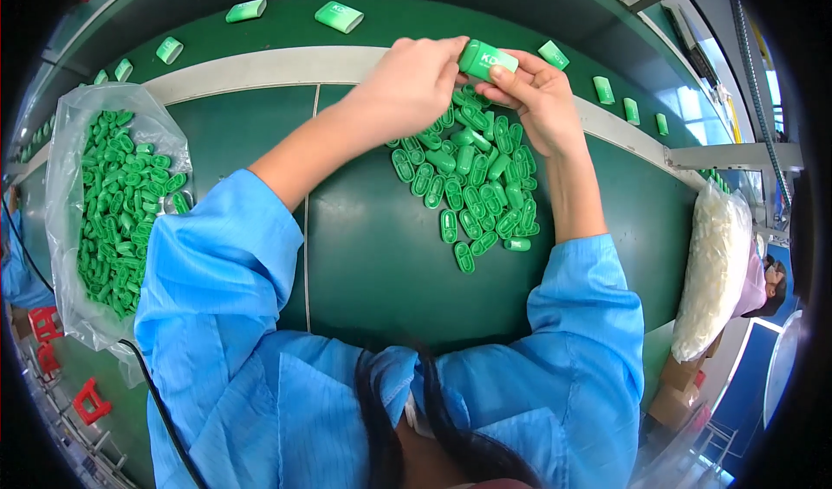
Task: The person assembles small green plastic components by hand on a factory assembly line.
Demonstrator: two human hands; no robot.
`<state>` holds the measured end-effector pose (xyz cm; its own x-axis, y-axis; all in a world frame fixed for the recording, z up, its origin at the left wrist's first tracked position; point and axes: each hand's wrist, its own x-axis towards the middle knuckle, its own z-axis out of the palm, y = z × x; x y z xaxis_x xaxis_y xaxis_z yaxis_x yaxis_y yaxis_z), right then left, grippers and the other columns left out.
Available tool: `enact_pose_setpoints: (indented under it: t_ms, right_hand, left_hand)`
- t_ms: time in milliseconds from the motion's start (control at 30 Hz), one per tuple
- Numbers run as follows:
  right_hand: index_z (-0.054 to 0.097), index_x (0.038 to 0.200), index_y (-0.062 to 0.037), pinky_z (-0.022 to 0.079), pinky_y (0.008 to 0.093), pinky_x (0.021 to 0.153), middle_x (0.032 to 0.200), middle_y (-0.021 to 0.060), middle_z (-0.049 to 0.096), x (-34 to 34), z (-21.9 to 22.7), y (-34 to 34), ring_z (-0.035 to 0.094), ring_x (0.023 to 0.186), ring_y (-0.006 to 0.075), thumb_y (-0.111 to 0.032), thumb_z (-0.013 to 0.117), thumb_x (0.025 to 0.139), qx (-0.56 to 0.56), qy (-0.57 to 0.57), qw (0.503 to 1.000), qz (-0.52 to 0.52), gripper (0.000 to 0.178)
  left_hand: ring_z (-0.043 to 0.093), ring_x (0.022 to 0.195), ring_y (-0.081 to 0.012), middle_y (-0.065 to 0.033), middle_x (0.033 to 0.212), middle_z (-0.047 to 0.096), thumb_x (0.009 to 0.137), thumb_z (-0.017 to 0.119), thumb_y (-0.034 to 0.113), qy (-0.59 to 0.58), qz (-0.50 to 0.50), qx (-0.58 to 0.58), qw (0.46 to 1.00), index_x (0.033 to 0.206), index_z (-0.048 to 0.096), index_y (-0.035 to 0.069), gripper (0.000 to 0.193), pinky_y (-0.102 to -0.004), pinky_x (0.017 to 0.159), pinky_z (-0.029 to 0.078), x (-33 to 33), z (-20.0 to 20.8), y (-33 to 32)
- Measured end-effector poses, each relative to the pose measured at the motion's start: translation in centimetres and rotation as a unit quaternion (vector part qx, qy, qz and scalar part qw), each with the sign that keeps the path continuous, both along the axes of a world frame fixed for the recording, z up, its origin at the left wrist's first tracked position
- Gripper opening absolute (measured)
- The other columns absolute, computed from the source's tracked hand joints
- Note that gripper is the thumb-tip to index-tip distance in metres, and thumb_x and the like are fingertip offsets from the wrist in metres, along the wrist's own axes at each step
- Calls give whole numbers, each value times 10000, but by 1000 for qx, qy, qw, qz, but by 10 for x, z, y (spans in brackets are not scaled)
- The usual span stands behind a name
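Note:
My right hand (544,99) holds a small green-and-white rounded case (492,61) above the far edge of the table, thumb on its printed face. Pressed together at the case's left end are the fingers of my left hand (412,82), on a darker green oval end cap (469,57). How far that cap sits in the case I cannot tell. Just below both hands spreads a loose pile of green oval plastic caps (472,194), partly hidden by the right wrist.
Beyond a pale rail (251,66), a green conveyor belt (286,34) carries several similar cases (339,17). A clear plastic bag (65,194) full of green caps lies at left. A stuffed pale bag (715,264) stands at right, near a person (763,281). Red stools (90,401) are lower left.

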<state>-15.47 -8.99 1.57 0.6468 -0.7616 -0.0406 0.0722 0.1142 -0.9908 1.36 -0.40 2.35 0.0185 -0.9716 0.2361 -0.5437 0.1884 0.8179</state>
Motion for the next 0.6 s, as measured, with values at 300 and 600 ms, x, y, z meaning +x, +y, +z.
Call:
enact_pose_setpoints:
  t_ms: [300, 600]
  right_hand:
    - [500, 1081, 43, 525, 242, 736, 959, 124, 611, -3, -6, -5, 631, 800, 178, -72, 600, 818, 28, -22, 999, 20, 304]
    - [522, 1052, 51, 528, 241, 702, 913, 121, 621, 2, -1, 4, 629, 770, 158, -50, 621, 797, -46, 1, 999, -18, 291]
  left_hand:
    - [626, 896, -261, -199, 967, 625, 769, 439, 7, 112, -54, -36, 992, 1127, 521, -56, 373, -318, 799, 486, 16, -11, -10]
    - [596, 944, -175, -136, 1001, 622, 842, 487, 58, 68, -22, 11, 997, 1200, 478, -17, 366, -291, 813, 475, 9, -6, -6]
